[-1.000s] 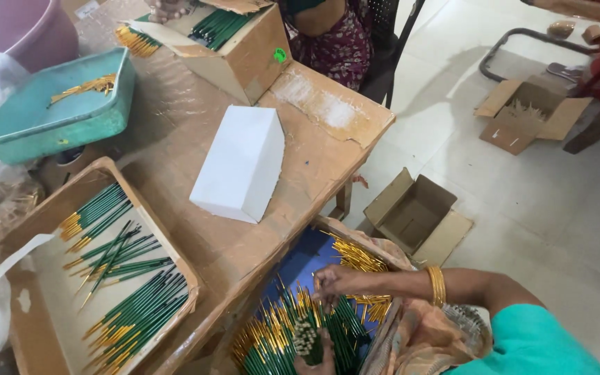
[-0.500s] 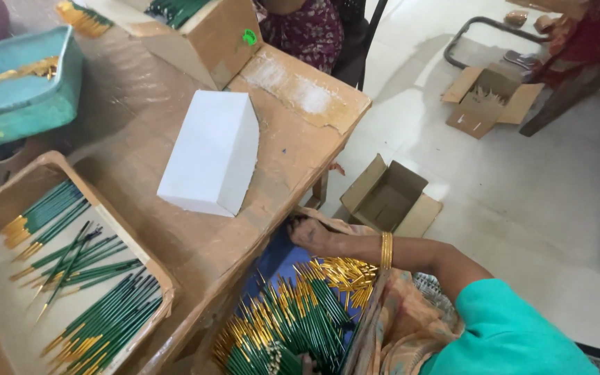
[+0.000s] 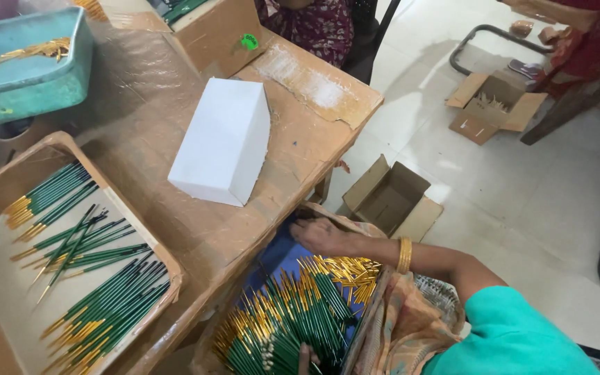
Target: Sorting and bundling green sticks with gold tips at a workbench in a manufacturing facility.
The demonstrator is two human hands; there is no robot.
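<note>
From the head view, my right hand (image 3: 324, 236) lies flat, grip spread, on the far edge of the lap heap of sticks (image 3: 293, 319): thin, green, gold-tipped, too many to count. My left hand (image 3: 305, 357) shows only fingertips at the bottom edge; I cannot tell its grip. On the surface (image 3: 147, 125) sit one white box (image 3: 222, 141) and one tray (image 3: 168, 278) of sticks.

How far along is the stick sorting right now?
Done: several aligned bundles of green-and-gold sticks lie in the cardboard tray on the table. In hand: the right hand rests at the far edge of the loose pile in the lap, the left hand at its near end. Left: that jumbled pile looks the bigger share.
</note>
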